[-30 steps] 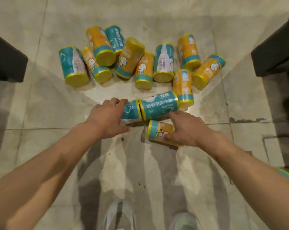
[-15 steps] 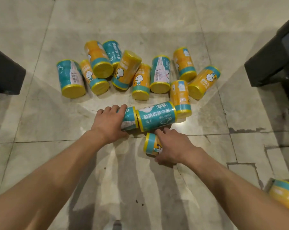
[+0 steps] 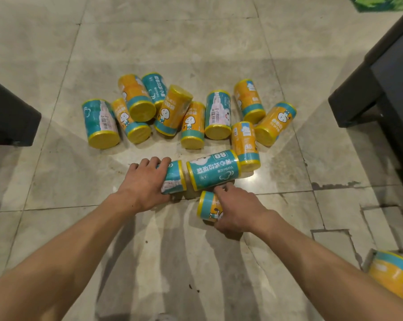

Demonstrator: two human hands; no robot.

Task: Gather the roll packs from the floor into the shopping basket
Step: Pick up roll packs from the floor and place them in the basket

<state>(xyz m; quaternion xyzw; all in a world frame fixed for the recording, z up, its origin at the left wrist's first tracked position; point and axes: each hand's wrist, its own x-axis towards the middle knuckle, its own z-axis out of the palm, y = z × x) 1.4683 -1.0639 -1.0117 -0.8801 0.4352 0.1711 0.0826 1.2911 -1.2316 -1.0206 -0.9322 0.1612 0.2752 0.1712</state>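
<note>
Roll packs are same as half a second back: left hand (image 3: 147, 184) still wrapped over a teal pack (image 3: 173, 177), right hand (image 3: 236, 208) still gripping another pack (image 3: 207, 206), both on the floor (image 3: 195, 42). Bigger teal pack (image 3: 214, 170) sits between them, the pile (image 3: 188, 112) beyond, dark furniture (image 3: 381, 89) boxing both sides, bare tile toward me

The scene is being viewed by a single head-worn wide-angle camera, which is being aimed forward and steeply down at the tiled floor (image 3: 195, 42). Both forearms are being framed from close by, entering at the bottom edge; no second view is being supplied.
</note>
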